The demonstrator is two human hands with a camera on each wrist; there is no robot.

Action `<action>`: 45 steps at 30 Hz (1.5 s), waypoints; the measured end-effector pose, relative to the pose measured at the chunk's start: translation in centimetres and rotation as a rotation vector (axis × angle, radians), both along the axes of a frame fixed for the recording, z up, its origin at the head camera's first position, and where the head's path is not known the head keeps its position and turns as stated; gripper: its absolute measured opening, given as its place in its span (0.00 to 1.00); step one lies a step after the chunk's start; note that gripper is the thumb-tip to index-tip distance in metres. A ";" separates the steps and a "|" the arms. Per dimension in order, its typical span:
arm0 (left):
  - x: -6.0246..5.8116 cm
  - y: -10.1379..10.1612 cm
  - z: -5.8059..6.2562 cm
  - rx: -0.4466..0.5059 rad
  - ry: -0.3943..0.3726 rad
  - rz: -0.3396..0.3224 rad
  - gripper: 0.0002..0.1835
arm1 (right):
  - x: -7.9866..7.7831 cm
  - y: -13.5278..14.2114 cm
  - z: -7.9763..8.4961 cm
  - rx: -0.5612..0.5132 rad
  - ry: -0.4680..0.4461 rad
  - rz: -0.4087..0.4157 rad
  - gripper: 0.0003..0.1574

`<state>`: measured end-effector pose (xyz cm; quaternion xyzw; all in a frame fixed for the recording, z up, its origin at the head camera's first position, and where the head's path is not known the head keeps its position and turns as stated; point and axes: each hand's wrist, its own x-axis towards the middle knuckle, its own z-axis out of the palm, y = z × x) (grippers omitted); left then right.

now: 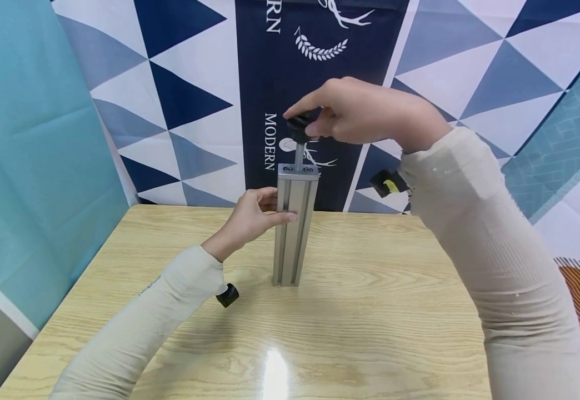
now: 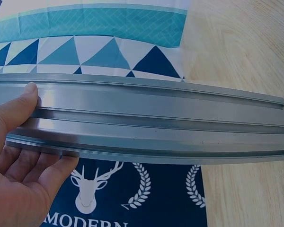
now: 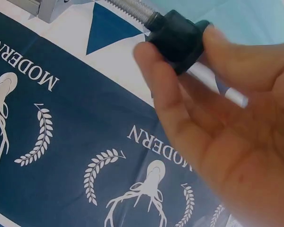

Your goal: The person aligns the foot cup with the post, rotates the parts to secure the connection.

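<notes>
A grooved aluminium profile (image 1: 290,233) stands upright on the wooden table. My left hand (image 1: 252,214) grips its upper part, thumb across the near face and fingers round the side; the left wrist view shows the same hold on the profile (image 2: 156,120). Above the top end, my right hand (image 1: 347,108) pinches a black knob (image 3: 175,40) between thumb and fingers. From the knob a threaded rod (image 3: 132,10) runs down to the middle of the profile's end face (image 1: 298,170), between two round fittings. How deep the rod sits in the profile is hidden.
The wooden table (image 1: 380,311) spreads around the profile's foot. Behind it hangs a patterned cloth (image 1: 190,100), with a teal cloth (image 1: 35,139) at the left. Small black devices (image 1: 228,295) are strapped at both wrists.
</notes>
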<state>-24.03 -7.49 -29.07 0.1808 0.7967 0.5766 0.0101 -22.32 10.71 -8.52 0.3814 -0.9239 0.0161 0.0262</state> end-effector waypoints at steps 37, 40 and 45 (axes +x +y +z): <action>-0.1 0.0 -0.1 0.014 0.004 -0.017 0.26 | 0.1 -0.7 -0.9 -0.046 0.099 -0.085 0.18; -0.1 0.0 -0.1 0.016 0.014 -0.020 0.25 | 0.0 -1.6 -1.6 -0.104 0.209 -0.250 0.33; -0.1 0.0 -0.1 0.004 0.006 -0.014 0.24 | -0.2 -2.4 -2.8 -0.131 0.289 -0.385 0.41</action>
